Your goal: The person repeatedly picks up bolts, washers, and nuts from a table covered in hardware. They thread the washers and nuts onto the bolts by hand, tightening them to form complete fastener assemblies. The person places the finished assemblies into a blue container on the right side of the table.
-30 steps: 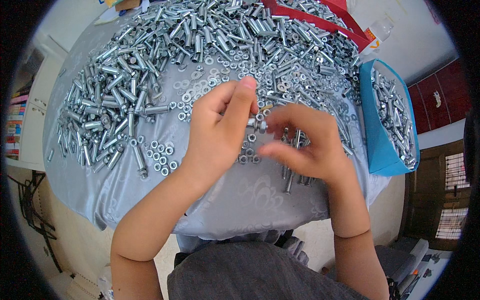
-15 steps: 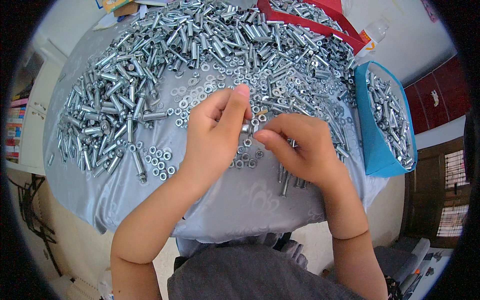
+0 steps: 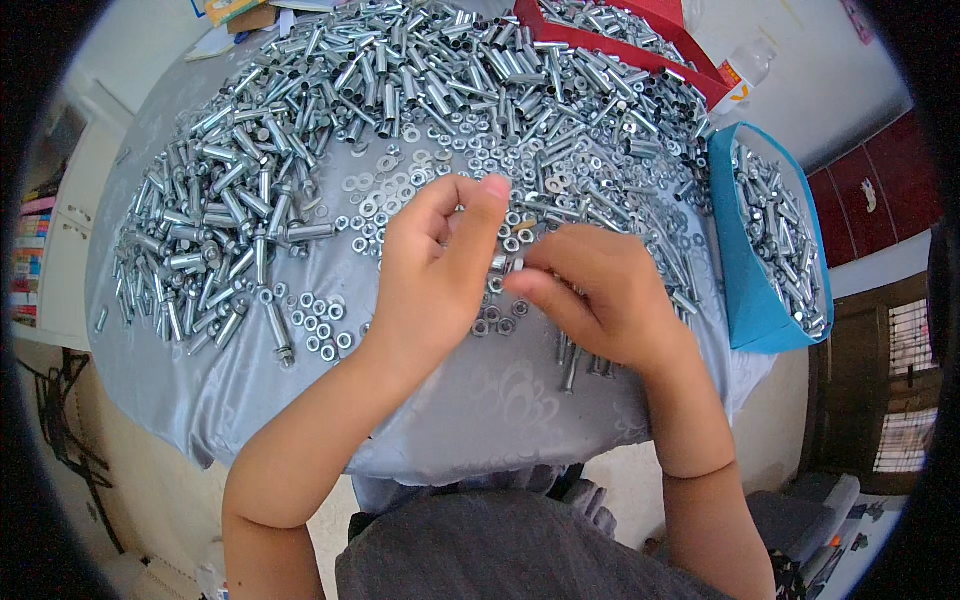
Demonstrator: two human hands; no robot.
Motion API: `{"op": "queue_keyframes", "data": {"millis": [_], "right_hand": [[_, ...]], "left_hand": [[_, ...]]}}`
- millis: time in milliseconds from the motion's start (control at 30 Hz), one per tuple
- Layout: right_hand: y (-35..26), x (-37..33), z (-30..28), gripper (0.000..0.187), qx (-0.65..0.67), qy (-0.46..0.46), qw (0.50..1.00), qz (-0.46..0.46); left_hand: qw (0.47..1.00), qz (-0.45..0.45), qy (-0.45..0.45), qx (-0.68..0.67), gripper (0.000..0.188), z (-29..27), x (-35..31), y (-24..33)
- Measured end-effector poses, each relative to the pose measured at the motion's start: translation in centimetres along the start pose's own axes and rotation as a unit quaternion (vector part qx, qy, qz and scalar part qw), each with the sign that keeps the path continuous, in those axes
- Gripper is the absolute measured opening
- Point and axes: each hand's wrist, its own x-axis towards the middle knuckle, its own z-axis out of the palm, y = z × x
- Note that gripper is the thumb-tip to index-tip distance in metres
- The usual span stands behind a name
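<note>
My left hand (image 3: 435,265) is closed, thumb upward, around a shiny metal sleeve anchor bolt (image 3: 502,264). Only the bolt's right end shows; the rest is hidden in the fingers. At that end, the curled thumb and forefinger of my right hand (image 3: 610,290) pinch what looks like a nut or washer. Loose hex nuts (image 3: 492,322) lie on the cloth just below the hands, and flat washers (image 3: 395,185) with more nuts spread beyond them. Several long bolts (image 3: 570,368) stick out from under my right hand.
A large heap of metal sleeves (image 3: 385,75) covers the far table. Assembled anchors (image 3: 225,220) are piled at left, beside a small nut group (image 3: 322,325). At right stands a blue box (image 3: 745,300) of bolts; a red box (image 3: 590,48) and plastic bottle (image 3: 750,62) are behind.
Both hands have shifted very slightly, the left one a little to the right. The right thumb and forefinger have changed their position at the bolt's end.
</note>
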Motion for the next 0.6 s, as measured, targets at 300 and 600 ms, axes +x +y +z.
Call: {"op": "queue_keyframes", "data": {"millis": [300,600], "right_hand": [[-0.5,0.3,0.2,0.019,0.025,0.051,0.998,0.025],[-0.4,0.0,-0.2,0.025,0.01,-0.023,0.993,0.116]], "left_hand": [[1.0,-0.002,0.01,-0.021,0.023,0.1,0.0,0.0],[1.0,0.02,-0.003,0.005,0.022,0.5,-0.2,-0.9]]}}
